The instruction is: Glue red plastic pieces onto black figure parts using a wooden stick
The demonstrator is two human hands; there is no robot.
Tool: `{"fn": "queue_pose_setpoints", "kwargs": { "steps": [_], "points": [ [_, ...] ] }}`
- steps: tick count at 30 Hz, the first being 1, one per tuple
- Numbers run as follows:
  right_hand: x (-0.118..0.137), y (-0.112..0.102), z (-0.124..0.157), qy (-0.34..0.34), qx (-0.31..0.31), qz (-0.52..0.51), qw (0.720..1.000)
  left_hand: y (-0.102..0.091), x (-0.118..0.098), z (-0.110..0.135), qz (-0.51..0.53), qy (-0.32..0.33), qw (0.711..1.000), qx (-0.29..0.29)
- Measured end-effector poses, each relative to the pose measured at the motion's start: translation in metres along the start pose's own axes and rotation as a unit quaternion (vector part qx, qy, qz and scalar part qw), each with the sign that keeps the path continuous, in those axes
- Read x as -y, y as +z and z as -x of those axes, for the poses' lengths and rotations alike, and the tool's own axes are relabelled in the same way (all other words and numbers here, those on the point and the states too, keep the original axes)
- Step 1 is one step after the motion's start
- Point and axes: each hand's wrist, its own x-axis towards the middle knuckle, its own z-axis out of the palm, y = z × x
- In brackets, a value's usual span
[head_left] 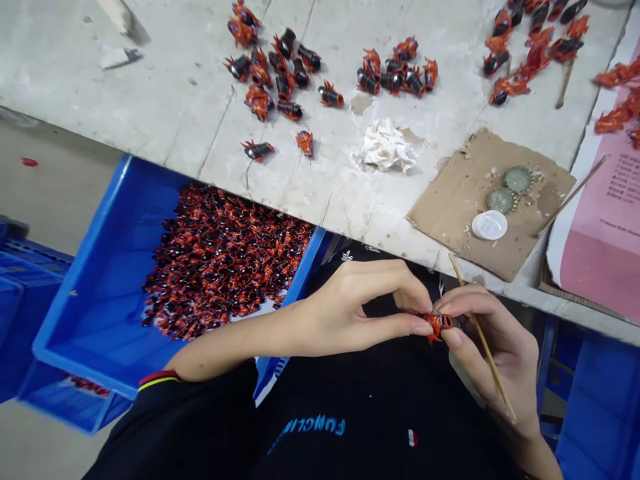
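Note:
My left hand (370, 303) pinches a small red-orange plastic piece (438, 326) between thumb and fingertips, just off the table's front edge. It has a dark, ring-like opening at its right end. My right hand (500, 340) grips the same piece from the right with thumb and forefinger. A thin wooden stick (483, 340) also rests in that hand, slanting across the fingers. Nearby on the table, a brown cardboard sheet (450, 207) bears two bottle caps (501, 200) and a small white plastic cap (489, 225).
A blue bin (95, 287) below the table holds a heap of red-and-black pieces (225, 260). Groups of similar pieces (280, 73) lie along the worktable (165, 100). A crumpled white tissue (387, 145) and a pink printed sheet (600, 247) lie there too.

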Motion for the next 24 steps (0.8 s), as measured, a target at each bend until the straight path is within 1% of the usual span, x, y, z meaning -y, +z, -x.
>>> {"fn": "queue_pose_setpoints", "kwargs": {
  "steps": [2,4,7,9,10,11,13,14,15,17,19,20,22,23,24],
  "points": [
    [0.000,0.004,0.005,0.028,-0.007,0.001,1.000,0.005,0.003,0.006,0.017,-0.031,0.999,0.005],
    [-0.001,0.008,0.007,0.031,-0.012,0.016,0.999,0.008,0.006,0.008,0.030,-0.045,0.999,0.003],
    [-0.005,0.009,0.009,-0.013,-0.004,0.068,0.998,0.011,0.010,0.007,0.032,-0.040,0.999,-0.004],
    [-0.008,0.003,0.008,-0.061,-0.007,0.124,0.990,0.010,0.012,0.006,0.024,-0.030,0.999,-0.011],
    [-0.010,-0.004,0.007,-0.092,-0.021,0.169,0.981,0.008,0.014,0.006,0.019,-0.021,0.999,-0.020],
    [-0.012,-0.012,0.005,-0.125,-0.043,0.228,0.965,0.007,0.015,0.005,0.014,-0.012,0.999,-0.032],
    [-0.018,-0.035,-0.005,-0.169,-0.095,0.359,0.913,0.004,0.018,0.005,0.004,0.008,0.998,-0.059],
    [-0.021,-0.048,-0.011,-0.171,-0.108,0.410,0.890,0.003,0.019,0.004,-0.003,0.016,0.997,-0.072],
    [-0.024,-0.061,-0.019,-0.151,-0.109,0.445,0.876,0.002,0.020,0.003,-0.012,0.022,0.996,-0.082],
    [-0.029,-0.084,-0.036,-0.123,-0.098,0.475,0.866,0.001,0.021,0.001,-0.031,0.031,0.995,-0.095],
    [-0.031,-0.097,-0.049,-0.102,-0.075,0.492,0.861,0.001,0.021,-0.003,-0.044,0.035,0.993,-0.105],
    [-0.030,-0.098,-0.053,-0.093,-0.068,0.504,0.856,0.001,0.021,-0.004,-0.047,0.036,0.992,-0.111],
    [-0.023,-0.089,-0.052,-0.082,-0.071,0.516,0.849,0.003,0.020,-0.006,-0.051,0.040,0.991,-0.120],
    [-0.018,-0.079,-0.048,-0.089,-0.083,0.507,0.853,0.003,0.020,-0.007,-0.054,0.043,0.990,-0.122],
    [-0.013,-0.067,-0.042,-0.103,-0.093,0.477,0.868,0.004,0.019,-0.007,-0.058,0.045,0.990,-0.120]
  ]
}}
